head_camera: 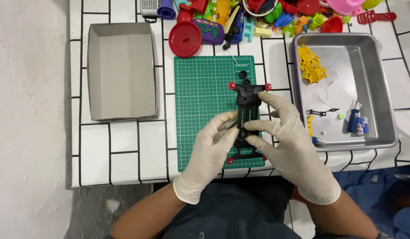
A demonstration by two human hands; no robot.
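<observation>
A black toy car chassis (248,98) with small red rollers at its corners lies lengthwise on a green cutting mat (200,106). My left hand (210,148), in a white glove, grips the chassis at its left side near the middle. My right hand (290,146), also gloved, holds the right side, with fingers pressing on the middle and the index finger reaching up along the frame. Two small black wheels (244,77) rest on the mat just beyond the chassis.
An open grey cardboard box (121,71) stands at the left. A metal tray (373,88) at the right holds a yellow car body (311,64), a paper slip, batteries and small parts. Several colourful plastic toys (240,17) and a red lid (185,39) crowd the far edge.
</observation>
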